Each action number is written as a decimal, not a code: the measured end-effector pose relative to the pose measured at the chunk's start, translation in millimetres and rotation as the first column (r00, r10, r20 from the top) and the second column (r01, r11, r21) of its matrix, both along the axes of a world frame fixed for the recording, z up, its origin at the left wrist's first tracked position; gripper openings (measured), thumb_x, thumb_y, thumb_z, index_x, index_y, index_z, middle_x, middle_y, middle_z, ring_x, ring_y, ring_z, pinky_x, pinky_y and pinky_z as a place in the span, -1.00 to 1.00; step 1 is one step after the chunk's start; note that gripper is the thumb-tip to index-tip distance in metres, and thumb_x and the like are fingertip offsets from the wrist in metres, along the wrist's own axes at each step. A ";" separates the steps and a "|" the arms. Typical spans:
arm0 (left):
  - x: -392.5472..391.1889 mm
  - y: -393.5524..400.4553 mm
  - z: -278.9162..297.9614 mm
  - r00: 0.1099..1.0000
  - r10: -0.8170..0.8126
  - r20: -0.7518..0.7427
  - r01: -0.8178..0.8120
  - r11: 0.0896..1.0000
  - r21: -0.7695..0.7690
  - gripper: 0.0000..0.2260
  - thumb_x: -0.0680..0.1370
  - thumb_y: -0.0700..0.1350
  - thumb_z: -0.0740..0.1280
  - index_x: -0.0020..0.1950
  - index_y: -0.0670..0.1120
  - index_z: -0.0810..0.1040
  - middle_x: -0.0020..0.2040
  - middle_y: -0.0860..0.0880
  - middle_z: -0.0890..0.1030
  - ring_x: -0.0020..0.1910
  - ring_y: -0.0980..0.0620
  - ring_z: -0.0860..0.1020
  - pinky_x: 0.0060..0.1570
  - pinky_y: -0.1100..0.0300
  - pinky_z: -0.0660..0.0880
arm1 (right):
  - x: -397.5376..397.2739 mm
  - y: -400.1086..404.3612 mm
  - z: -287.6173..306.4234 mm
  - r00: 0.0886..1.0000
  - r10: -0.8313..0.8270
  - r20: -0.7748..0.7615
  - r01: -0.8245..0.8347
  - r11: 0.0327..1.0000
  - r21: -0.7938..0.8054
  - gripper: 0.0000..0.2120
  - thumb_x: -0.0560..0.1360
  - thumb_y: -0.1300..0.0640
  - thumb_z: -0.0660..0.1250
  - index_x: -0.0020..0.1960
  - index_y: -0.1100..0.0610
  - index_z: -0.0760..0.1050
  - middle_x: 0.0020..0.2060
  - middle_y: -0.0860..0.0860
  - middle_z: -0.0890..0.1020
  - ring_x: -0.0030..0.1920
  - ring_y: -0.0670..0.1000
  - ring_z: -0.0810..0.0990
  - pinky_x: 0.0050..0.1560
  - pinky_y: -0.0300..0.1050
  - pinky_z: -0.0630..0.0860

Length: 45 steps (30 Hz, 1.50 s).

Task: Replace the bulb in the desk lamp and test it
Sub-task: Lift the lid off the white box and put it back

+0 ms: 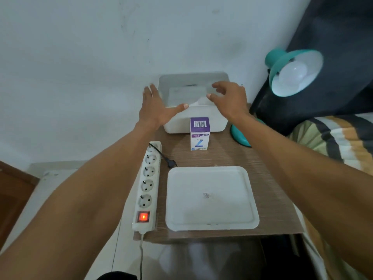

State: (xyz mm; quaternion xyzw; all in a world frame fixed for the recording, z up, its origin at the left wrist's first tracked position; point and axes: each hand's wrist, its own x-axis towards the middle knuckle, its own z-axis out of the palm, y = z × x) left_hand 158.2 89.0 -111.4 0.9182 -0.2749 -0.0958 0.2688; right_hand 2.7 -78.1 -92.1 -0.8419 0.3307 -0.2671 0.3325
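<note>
Head-mounted view of a small wood-grain table set against a pale wall. Both bare forearms reach forward over the table toward a white plastic bin at its far edge. The left hand is spread flat with the fingers extended and the thumb out to the side, held over the bin's left rim; it grips nothing. The right hand hovers over the bin's right side with the fingers loosely curled and the thumb apart from them, also empty. Between the two thumbs, inside the bin, a rounded pale shape shows, too blurred to identify. Just in front of the bin stands a purple-and-white bulb box, upright, with a barcode on its top face. The teal desk lamp stands at the table's right rear: its shade is tilted toward the camera, and a white bulb, unlit, sits in the socket inside the shade; the lamp's round base is partly hidden by the right forearm. A flat white tray lies on the near half of the table. Along the table's left edge runs a white power strip whose red switch glows; a black plug lies loose on the table between the strip and the tray, not inserted. Striped bedding lies to the right.
</note>
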 end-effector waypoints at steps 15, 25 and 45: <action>-170.3 101.0 -73.6 0.993 0.047 -0.107 -0.060 0.990 -0.124 0.08 0.43 0.40 0.43 0.69 -0.08 -0.06 0.66 -0.16 0.10 0.64 -0.17 0.10 0.55 -0.12 0.20 | -154.5 91.8 -69.4 0.969 -0.074 -0.235 0.090 0.994 0.059 -0.60 0.53 0.01 0.42 0.34 0.07 0.54 0.26 0.08 0.61 0.25 0.06 0.56 0.24 -0.03 0.49; -231.2 139.1 -107.7 0.993 0.083 -0.080 -0.078 0.995 0.060 -0.02 0.45 0.39 0.42 0.63 -0.08 0.04 0.59 -0.15 0.25 0.57 -0.19 0.24 0.48 -0.10 0.30 | -216.6 141.9 -120.1 0.868 -0.133 -0.478 0.145 0.989 -0.012 -0.53 0.53 -0.05 0.39 0.40 0.05 0.46 0.28 0.12 0.51 0.26 0.14 0.47 0.24 0.04 0.47; -228.6 128.8 -84.6 0.998 0.063 0.006 -0.063 0.997 0.043 0.12 0.29 0.48 0.47 0.63 -0.02 0.05 0.60 -0.17 0.11 0.59 -0.22 0.12 0.51 -0.16 0.28 | -211.6 147.7 -87.9 0.923 -0.182 -0.339 0.228 0.969 0.100 -0.30 0.47 -0.16 0.45 0.53 -0.02 0.31 0.45 0.13 0.35 0.41 0.18 0.36 0.32 0.10 0.43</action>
